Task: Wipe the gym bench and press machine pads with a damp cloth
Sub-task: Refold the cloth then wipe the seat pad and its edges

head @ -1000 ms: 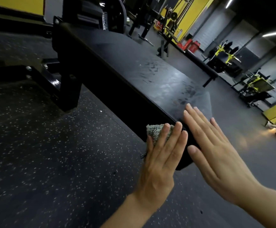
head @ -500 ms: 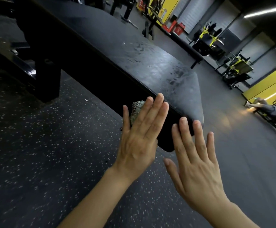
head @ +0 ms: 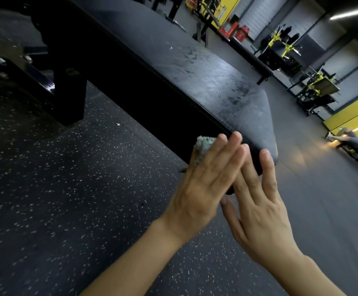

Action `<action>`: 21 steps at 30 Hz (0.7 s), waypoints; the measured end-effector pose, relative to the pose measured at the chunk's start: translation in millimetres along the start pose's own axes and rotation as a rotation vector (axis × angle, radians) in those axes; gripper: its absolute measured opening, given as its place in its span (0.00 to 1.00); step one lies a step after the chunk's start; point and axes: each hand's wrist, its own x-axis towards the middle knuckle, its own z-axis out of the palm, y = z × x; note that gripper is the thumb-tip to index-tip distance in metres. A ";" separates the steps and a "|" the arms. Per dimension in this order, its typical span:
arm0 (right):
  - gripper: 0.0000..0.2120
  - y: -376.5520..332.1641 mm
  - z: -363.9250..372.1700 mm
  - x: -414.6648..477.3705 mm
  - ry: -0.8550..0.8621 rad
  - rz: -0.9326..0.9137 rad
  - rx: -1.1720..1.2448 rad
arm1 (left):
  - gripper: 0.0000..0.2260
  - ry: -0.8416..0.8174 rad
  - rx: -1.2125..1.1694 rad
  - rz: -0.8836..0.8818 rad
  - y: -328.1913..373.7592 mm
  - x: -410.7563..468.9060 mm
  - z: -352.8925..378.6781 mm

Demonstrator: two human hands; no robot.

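Observation:
A long black bench pad (head: 195, 67) runs from the top left to its near end at centre right, with damp streaks on its top. My left hand (head: 205, 178) presses a grey-green cloth (head: 202, 146) flat against the pad's near side edge, fingers straight. Most of the cloth is hidden under that hand. My right hand (head: 257, 201) lies beside it with straight fingers against the pad's end corner, partly behind the left fingers.
The bench's black steel leg (head: 67, 90) stands at the left on speckled rubber floor (head: 67, 199). Yellow-framed machines (head: 314, 86) and another bench (head: 257, 58) stand at the far right. A person (head: 353, 144) lies low at the right edge.
The left hand with the cloth has slid along the pad's side edge toward its end. The right hand has come closer, so the two hands now overlap.

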 end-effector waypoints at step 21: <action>0.34 -5.9 -0.2 1.3 0.051 0.031 0.040 | 0.21 0.226 0.013 -0.197 -31.7 26.3 -35.7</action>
